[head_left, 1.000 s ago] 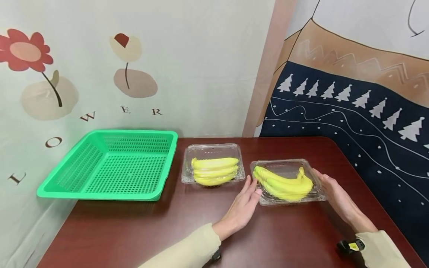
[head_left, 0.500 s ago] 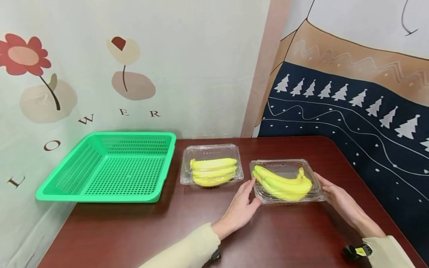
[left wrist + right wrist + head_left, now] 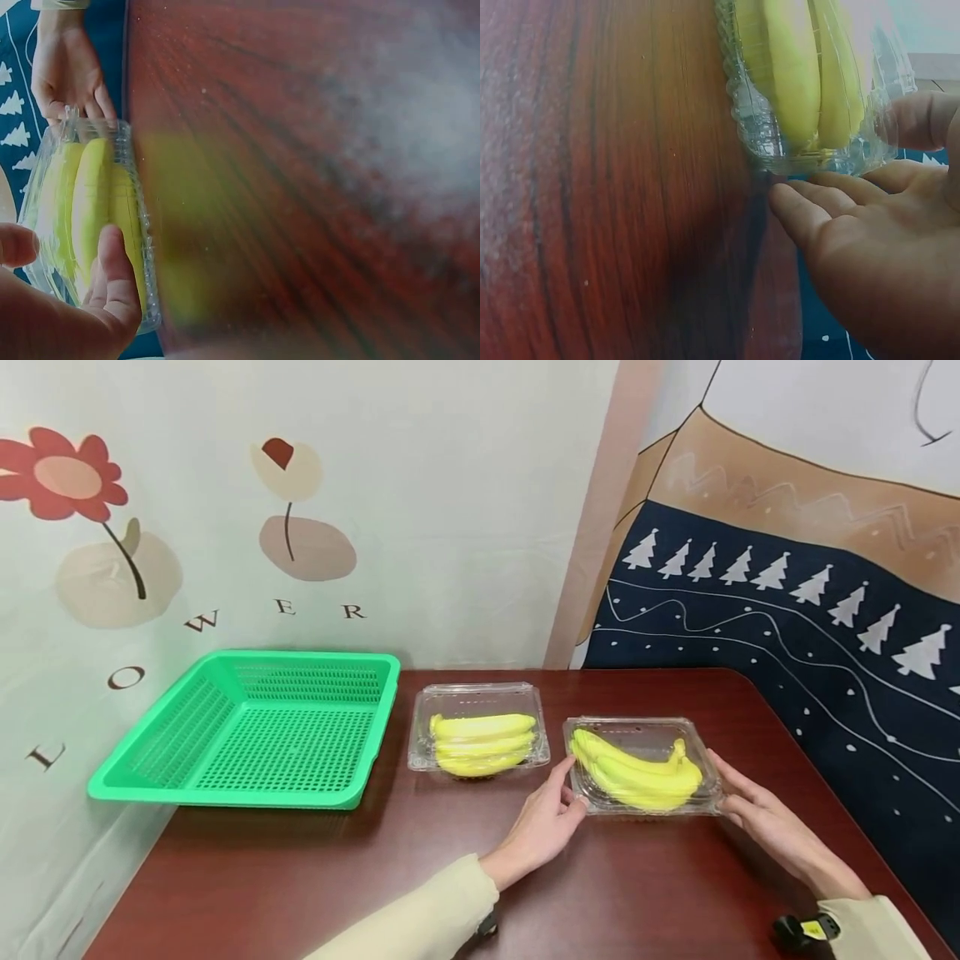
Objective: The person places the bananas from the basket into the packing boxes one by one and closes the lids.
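Observation:
A clear plastic clamshell box [image 3: 642, 727] of bananas [image 3: 637, 772] stands on the right part of the table, between both hands. My left hand [image 3: 540, 827] grips its left end, with the thumb at the near corner and fingers along the side. At the opposite end, my right hand [image 3: 780, 835] holds the near right corner. In the right wrist view, the right thumb [image 3: 922, 120] lies against the box's end and the fingers [image 3: 810, 202] reach under its edge. The left wrist view has the left fingers overlapping the bananas through the clear plastic.
A second clear clamshell box [image 3: 480, 696] with bananas [image 3: 483, 747] sits just left of the held one. Farther left is a green perforated plastic basket [image 3: 225, 797] on the dark red wooden table [image 3: 637, 893]. Printed cloths [image 3: 450, 527] hang behind.
Both hands have closed in on the box's ends. The left fingers have bent onto its left side, and the right hand has come down around its near right corner. The box has shifted very slightly.

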Action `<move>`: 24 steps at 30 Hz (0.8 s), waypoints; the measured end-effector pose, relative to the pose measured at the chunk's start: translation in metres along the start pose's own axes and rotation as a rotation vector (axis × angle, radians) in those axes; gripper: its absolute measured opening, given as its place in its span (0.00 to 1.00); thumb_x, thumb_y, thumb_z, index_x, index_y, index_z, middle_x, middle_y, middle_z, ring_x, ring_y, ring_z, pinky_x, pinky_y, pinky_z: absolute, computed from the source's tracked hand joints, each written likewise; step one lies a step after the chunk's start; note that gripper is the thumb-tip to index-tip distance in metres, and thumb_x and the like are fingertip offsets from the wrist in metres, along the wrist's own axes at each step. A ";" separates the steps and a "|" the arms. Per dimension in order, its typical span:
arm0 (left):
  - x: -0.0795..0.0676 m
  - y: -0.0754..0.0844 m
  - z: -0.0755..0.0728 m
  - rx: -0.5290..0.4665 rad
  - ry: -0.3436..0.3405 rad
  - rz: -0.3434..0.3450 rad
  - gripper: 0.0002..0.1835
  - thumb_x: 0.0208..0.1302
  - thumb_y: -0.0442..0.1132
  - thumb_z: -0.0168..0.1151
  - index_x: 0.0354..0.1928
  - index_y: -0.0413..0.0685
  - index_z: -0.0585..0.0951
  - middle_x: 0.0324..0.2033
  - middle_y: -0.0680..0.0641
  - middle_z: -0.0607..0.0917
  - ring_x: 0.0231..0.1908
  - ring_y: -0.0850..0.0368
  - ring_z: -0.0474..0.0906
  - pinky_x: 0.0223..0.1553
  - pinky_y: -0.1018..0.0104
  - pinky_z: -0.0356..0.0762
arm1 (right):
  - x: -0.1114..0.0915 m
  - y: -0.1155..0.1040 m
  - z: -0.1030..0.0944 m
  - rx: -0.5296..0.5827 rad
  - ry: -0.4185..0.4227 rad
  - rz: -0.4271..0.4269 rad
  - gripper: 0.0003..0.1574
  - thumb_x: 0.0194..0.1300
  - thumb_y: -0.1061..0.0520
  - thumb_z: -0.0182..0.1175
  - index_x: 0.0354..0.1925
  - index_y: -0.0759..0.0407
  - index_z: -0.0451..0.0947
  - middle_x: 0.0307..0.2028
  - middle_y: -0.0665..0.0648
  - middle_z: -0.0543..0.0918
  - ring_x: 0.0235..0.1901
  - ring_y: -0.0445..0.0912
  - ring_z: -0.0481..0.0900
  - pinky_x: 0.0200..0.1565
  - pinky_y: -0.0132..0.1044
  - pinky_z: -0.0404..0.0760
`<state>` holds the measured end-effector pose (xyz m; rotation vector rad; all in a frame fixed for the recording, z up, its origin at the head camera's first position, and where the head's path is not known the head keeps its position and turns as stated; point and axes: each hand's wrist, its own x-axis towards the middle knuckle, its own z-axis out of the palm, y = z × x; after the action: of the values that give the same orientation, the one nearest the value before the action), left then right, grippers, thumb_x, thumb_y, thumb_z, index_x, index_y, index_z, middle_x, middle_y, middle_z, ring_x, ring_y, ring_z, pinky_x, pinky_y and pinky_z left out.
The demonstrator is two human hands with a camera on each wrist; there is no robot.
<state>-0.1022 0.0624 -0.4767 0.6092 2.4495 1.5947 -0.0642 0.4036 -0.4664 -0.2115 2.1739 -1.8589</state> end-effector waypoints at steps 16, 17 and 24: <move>0.015 0.000 0.003 -0.226 -0.034 -0.077 0.36 0.73 0.33 0.53 0.80 0.50 0.56 0.20 0.51 0.84 0.15 0.60 0.79 0.22 0.70 0.76 | 0.012 0.007 -0.007 0.030 -0.069 -0.026 0.45 0.83 0.62 0.43 0.83 0.56 0.28 0.81 0.62 0.30 0.63 0.19 0.64 0.59 0.20 0.71; 0.015 0.001 0.003 -0.234 -0.032 -0.081 0.36 0.73 0.33 0.53 0.80 0.50 0.56 0.19 0.52 0.84 0.15 0.61 0.79 0.22 0.70 0.76 | 0.013 0.007 -0.008 0.023 -0.067 -0.021 0.45 0.83 0.62 0.43 0.83 0.55 0.28 0.81 0.63 0.30 0.63 0.19 0.64 0.59 0.20 0.71; 0.017 0.001 0.006 -0.263 -0.003 -0.100 0.37 0.71 0.30 0.52 0.80 0.50 0.57 0.17 0.52 0.82 0.14 0.62 0.77 0.22 0.70 0.75 | 0.014 0.003 -0.007 -0.100 0.017 0.023 0.45 0.83 0.58 0.46 0.84 0.50 0.33 0.80 0.69 0.37 0.58 0.23 0.71 0.54 0.24 0.78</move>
<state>-0.1154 0.0745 -0.4765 0.4383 2.1779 1.8295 -0.0796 0.4067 -0.4696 -0.1900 2.2734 -1.7481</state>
